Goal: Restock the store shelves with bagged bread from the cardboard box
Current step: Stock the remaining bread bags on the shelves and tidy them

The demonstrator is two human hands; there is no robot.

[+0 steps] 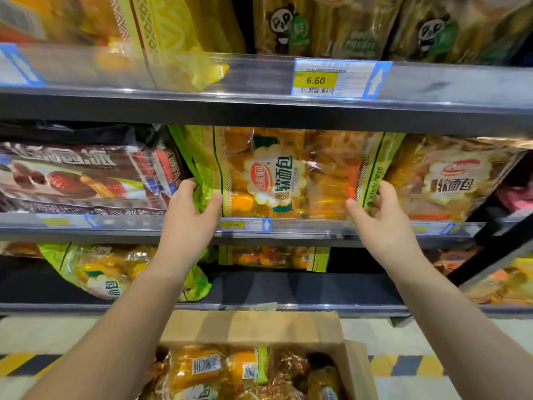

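Both lower sides of the green bread bag (274, 174) are gripped, by the left hand (189, 210) and the right hand (382, 219), fingers (386, 189) curled round its edges. It stands just behind the price rail (317, 225), the cardboard box (251, 327) well below that rail. It should be pushed back squarely, label outward.

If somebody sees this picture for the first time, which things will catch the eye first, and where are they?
First, the green-edged bread bag standing in the centre of the middle shelf, gripped at its lower corners by the left hand and the right hand. Next, the yellow 6.60 price tag on the rail of the shelf above. At the bottom, the open cardboard box on the floor holds more bagged bread.
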